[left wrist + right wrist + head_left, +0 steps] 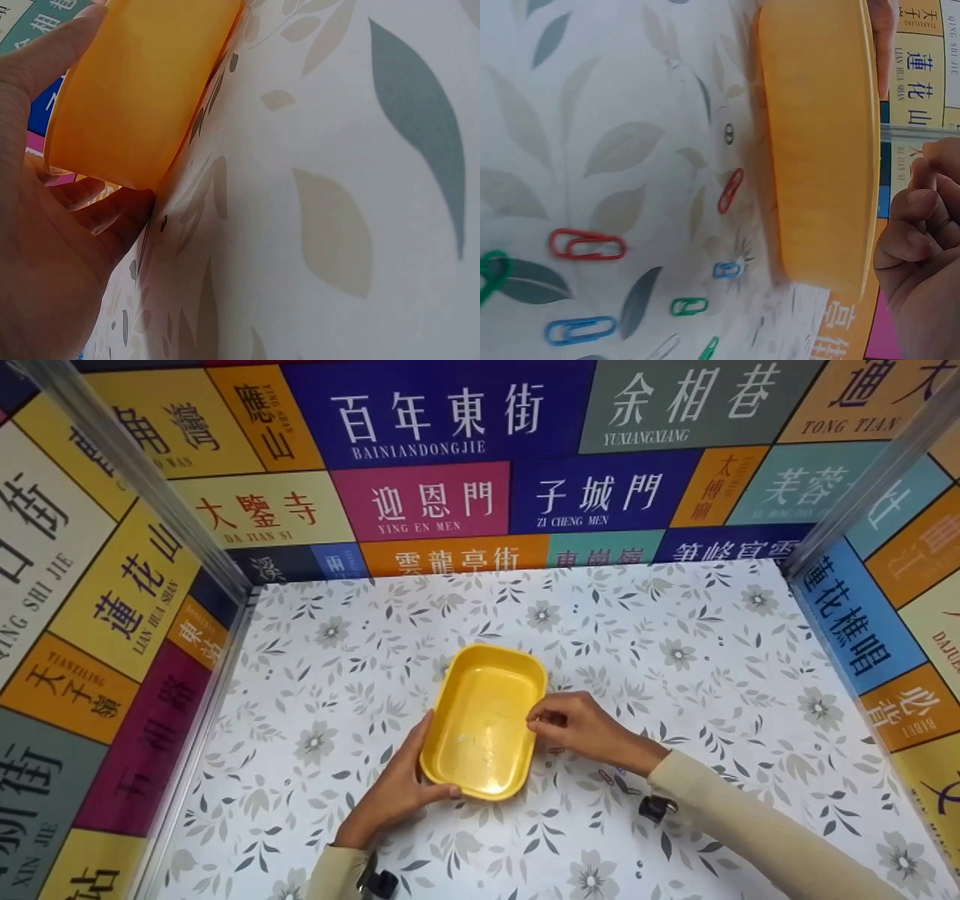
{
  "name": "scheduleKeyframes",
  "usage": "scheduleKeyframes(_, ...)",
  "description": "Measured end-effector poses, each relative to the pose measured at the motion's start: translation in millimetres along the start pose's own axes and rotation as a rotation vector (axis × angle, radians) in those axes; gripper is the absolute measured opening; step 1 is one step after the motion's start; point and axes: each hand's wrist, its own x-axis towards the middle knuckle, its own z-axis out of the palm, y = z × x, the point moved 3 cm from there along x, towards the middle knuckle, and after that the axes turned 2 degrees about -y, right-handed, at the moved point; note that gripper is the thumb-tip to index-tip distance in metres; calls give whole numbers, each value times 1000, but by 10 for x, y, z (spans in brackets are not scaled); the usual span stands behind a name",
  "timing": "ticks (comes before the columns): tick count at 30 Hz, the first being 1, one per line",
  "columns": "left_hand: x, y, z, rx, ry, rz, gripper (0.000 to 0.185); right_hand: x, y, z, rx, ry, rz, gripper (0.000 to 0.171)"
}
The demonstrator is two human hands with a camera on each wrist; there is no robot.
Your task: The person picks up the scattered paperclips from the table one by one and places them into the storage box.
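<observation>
White floral tabletop [622, 660], yellow tray [487, 697] on it, coloured paper clips [589, 236] scattered nearby

A glossy yellow plastic tray [484, 716], rectangular with rounded corners, sits open side up on the counter [405, 615]. Looped red paper clips [586, 232], blue paper clips [580, 321] and green paper clips [689, 313] lie scattered beside its right long side.

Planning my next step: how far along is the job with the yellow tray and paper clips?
Done: the yellow tray is set out, open side up. In hand: the left hand grips its near-left corner; the right hand is at its right rim, fingers curled; whether they hold anything isn't clear. Probably left: gathering red, blue and green paper clips lying loose beside the tray.
</observation>
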Motion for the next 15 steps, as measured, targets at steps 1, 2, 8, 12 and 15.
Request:
scheduleKeyframes(1,-2,-1,0,-1,1,-3,135,-26,17,-2,11,12,-5,6)
scheduleKeyframes(2,-4,-4,0,-4,1,-6,135,-51,33,-5,20,23,-14,6)
scheduleKeyframes(8,-10,-16,-1,-4,8,-9,135,-189,127,-15,50,60,-34,11)
scheduleKeyframes(12,-11,-15,2,-8,15,-7,135,-264,190,-25,61,61,22,8)
scheduleKeyframes(15,-8,-16,6,-12,16,-3,135,-308,236,-34,63,68,62,8)
